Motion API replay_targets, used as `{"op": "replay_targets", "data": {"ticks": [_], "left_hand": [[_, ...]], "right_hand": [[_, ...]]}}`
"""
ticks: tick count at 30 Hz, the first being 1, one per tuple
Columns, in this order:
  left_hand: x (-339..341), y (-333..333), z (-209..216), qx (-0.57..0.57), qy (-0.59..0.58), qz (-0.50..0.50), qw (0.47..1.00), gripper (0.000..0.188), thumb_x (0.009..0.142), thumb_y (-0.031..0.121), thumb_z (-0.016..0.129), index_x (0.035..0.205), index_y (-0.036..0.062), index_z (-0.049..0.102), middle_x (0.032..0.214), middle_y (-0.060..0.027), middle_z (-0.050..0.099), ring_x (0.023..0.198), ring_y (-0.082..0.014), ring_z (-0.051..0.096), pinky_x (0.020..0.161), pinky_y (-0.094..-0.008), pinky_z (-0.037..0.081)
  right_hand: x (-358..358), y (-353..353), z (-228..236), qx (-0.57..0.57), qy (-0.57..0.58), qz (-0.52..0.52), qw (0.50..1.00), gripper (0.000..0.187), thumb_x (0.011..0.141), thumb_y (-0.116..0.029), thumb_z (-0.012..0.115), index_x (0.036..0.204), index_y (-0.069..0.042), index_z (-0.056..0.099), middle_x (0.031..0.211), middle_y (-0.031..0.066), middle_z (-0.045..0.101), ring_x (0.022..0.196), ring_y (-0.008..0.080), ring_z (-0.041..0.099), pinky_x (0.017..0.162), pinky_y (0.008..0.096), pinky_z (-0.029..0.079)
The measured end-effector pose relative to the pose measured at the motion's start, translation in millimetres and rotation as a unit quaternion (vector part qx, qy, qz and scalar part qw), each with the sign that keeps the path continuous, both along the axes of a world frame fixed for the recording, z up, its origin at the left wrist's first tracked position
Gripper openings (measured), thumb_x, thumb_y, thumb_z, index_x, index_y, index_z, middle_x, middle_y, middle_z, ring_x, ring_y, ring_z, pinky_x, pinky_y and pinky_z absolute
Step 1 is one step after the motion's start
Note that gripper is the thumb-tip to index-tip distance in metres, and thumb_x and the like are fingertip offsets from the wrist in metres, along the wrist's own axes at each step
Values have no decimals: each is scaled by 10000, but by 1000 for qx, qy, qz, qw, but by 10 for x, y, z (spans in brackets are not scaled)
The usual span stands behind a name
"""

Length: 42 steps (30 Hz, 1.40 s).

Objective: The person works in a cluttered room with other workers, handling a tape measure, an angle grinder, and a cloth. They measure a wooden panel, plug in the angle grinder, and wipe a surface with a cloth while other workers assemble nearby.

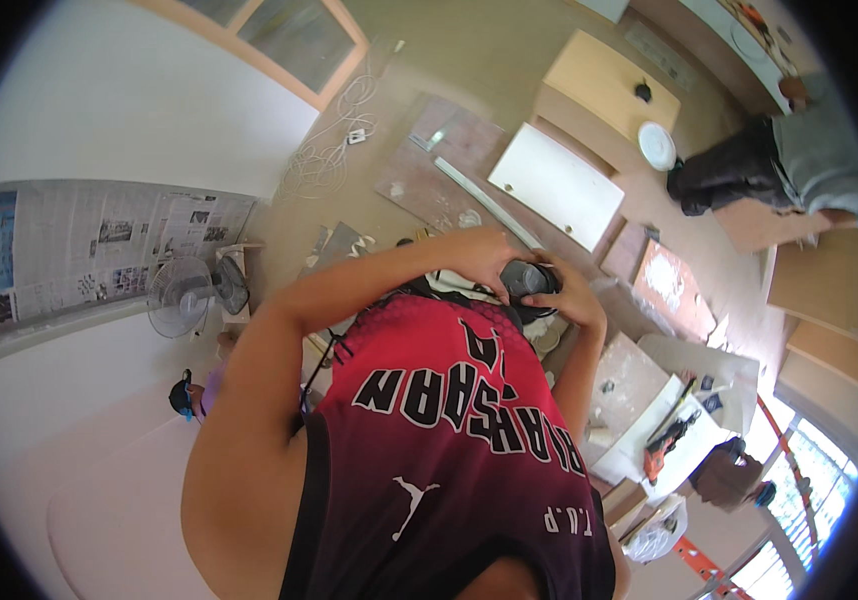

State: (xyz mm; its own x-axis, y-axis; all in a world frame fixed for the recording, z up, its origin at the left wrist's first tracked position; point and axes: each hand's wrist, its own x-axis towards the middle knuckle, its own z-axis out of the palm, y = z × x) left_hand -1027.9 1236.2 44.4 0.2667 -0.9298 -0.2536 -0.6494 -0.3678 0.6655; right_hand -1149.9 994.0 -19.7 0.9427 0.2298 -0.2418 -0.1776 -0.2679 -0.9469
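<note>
Close in front of my waist, a dark grey round-topped cylinder (526, 279) is between my two hands; its exact kind I cannot make out. My left hand (484, 258) is bent around its left side with the fingers curled. On the other side my right hand (573, 292) curls around it, thumb and fingers against its edge. Something black shows under and beside the cylinder, partly hidden by my hands and the red and black jersey (449, 370).
A white panel (556, 186) and a long metal strip (489, 203) lie ahead on the floor. White cable (319, 165) is tangled at left, near a fan (181, 297). An orange power tool (657, 458) lies at right. Co-workers are nearby, one in a grey shirt (824, 150).
</note>
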Motion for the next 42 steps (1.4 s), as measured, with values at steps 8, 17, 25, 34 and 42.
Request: {"op": "replay_targets", "data": {"ticks": [8, 17, 25, 34, 42], "left_hand": [[418, 2003, -191, -123, 313, 454, 825, 475, 815, 321, 874, 1131, -2, 728, 833, -114, 757, 770, -185, 739, 657, -338, 571], [1052, 3619, 423, -410, 488, 466, 614, 522, 906, 351, 799, 1213, -43, 648, 909, -150, 744, 709, -207, 735, 598, -312, 613], [1271, 4488, 1144, -355, 342, 480, 726, 557, 927, 343, 769, 1267, -63, 594, 979, -186, 729, 747, -238, 741, 615, -336, 611], [1482, 4692, 651, -463, 356, 639, 500, 563, 953, 452, 727, 1266, -2, 610, 951, -176, 724, 728, -268, 730, 613, -336, 587], [2053, 5467, 1153, -312, 393, 497, 708, 453, 848, 311, 801, 1156, 18, 645, 765, -133, 688, 656, -225, 667, 613, -323, 547]], "right_hand": [[622, 632, -328, -115, 279, -58, 952, 470, 915, -305, 758, 1273, -21, 650, 1286, 157, 677, 1191, 238, 642, 910, 407, 546], [2398, 3483, -101, 304, 66, 155, 938, 609, 1022, -257, 623, 1550, -36, 415, 1543, 154, 501, 1389, 329, 521, 1158, 440, 430], [3709, 3984, 1134, 734, 110, 147, 654, 714, 1026, -448, 601, 1591, -92, 348, 1489, 37, 558, 1344, 294, 548, 1196, 615, 326], [4388, 3064, 1256, 540, 27, 298, 787, 197, 1056, -251, 615, 1123, -74, 564, 758, 0, 516, 730, 167, 495, 1032, 422, 501], [5680, 2533, 316, 706, 83, -113, 694, 149, 1007, 15, 572, 1151, 39, 544, 1006, 108, 578, 858, 215, 569, 918, 374, 539]]}}
